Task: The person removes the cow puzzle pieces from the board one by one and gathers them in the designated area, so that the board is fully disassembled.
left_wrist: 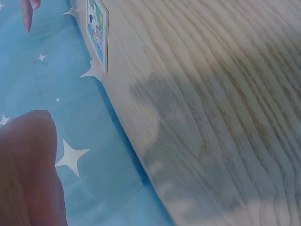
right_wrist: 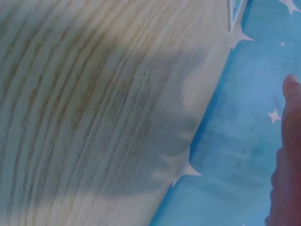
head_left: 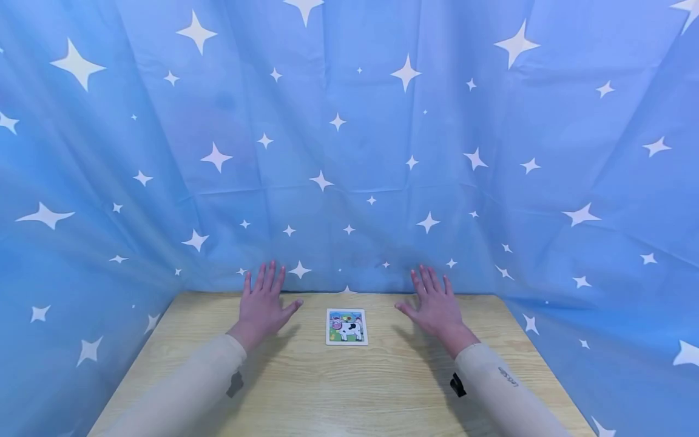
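Note:
A small square picture puzzle [head_left: 346, 327] with a white border and a cartoon cow lies on the wooden table between the two hands. To its left, my left hand [head_left: 264, 306] is held over the table with fingers straight and spread, holding nothing. My right hand [head_left: 435, 308] mirrors it on the other side, fingers also extended and thumb turned inward. In the left wrist view the picture puzzle [left_wrist: 97, 33] shows near the top, with part of my left hand [left_wrist: 30, 172] at the lower left. Part of my right hand [right_wrist: 290, 155] shows at the right wrist view's edge.
The light wooden table [head_left: 338, 394] ends at the back against a blue curtain [head_left: 371, 133] with white stars, which also hangs along both sides. Shadows of the hands fall on the tabletop. A dark strap piece [head_left: 457, 385] shows under the right sleeve.

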`<state>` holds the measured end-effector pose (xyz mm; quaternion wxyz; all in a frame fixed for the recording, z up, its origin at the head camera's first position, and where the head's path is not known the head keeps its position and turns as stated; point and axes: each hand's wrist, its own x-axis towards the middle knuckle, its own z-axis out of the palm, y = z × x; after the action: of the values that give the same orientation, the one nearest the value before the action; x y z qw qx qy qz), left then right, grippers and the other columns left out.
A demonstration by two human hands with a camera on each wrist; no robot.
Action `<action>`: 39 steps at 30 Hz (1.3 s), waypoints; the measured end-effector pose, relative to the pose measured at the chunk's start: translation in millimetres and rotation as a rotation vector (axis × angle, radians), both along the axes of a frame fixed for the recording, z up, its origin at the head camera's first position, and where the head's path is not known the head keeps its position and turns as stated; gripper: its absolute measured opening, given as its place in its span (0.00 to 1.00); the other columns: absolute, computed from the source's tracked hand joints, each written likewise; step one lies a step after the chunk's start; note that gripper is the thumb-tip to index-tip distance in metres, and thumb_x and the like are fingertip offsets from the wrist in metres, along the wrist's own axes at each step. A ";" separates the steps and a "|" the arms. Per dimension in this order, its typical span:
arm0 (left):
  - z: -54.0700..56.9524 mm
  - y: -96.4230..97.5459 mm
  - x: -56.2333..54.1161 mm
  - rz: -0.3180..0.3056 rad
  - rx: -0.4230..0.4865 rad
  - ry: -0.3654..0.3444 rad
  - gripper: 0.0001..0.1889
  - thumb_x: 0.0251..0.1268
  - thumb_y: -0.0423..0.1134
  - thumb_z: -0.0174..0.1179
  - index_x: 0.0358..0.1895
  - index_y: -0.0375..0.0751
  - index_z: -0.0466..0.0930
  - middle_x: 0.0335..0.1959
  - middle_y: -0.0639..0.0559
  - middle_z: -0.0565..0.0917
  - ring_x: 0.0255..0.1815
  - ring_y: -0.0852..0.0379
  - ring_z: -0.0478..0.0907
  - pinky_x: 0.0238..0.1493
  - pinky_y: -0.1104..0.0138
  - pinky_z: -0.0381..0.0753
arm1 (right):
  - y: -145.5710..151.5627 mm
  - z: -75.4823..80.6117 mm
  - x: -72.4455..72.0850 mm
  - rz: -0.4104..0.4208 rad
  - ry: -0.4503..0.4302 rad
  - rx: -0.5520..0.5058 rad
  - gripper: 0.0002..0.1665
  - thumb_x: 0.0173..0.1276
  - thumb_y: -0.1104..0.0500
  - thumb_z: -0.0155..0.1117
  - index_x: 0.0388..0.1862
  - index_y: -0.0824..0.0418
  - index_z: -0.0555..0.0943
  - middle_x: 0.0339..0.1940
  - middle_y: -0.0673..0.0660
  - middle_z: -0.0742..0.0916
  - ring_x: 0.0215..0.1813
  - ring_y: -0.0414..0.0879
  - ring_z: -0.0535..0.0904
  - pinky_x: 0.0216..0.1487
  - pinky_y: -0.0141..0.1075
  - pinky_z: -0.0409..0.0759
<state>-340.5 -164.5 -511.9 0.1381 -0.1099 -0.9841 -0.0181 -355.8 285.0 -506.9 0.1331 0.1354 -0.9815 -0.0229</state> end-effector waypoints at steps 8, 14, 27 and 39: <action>-4.8 5.1 0.0 -0.032 0.053 0.013 0.53 0.80 0.75 0.49 0.91 0.38 0.53 0.92 0.35 0.48 0.92 0.33 0.42 0.87 0.33 0.39 | -4.1 -2.9 3.6 0.021 0.004 0.019 0.63 0.79 0.19 0.49 0.92 0.63 0.55 0.93 0.66 0.56 0.92 0.66 0.48 0.89 0.65 0.41; -10.5 7.8 0.0 -0.050 0.081 0.017 0.53 0.80 0.75 0.50 0.91 0.40 0.52 0.93 0.37 0.47 0.92 0.34 0.41 0.87 0.34 0.36 | -7.8 -8.5 6.9 0.056 0.018 -0.009 0.62 0.79 0.21 0.53 0.92 0.63 0.57 0.92 0.67 0.57 0.91 0.67 0.50 0.88 0.65 0.43; -18.5 24.4 3.6 -0.088 0.125 -0.005 0.52 0.76 0.72 0.60 0.89 0.38 0.60 0.89 0.34 0.58 0.88 0.30 0.55 0.83 0.33 0.57 | -28.9 -16.8 15.3 0.199 0.038 -0.131 0.57 0.75 0.29 0.70 0.86 0.64 0.69 0.85 0.67 0.72 0.86 0.68 0.65 0.83 0.68 0.62; -30.5 42.6 5.0 -0.184 0.133 -0.044 0.50 0.71 0.70 0.69 0.84 0.39 0.67 0.83 0.37 0.70 0.81 0.33 0.69 0.77 0.36 0.71 | -52.7 -28.5 29.7 0.215 -0.088 -0.285 0.49 0.72 0.38 0.79 0.82 0.63 0.75 0.75 0.68 0.80 0.76 0.67 0.75 0.77 0.65 0.72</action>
<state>-335.5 -122.0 -542.5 0.1211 -0.1902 -0.9693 -0.0983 -326.1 232.3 -535.3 0.1094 0.2202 -0.9596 0.1368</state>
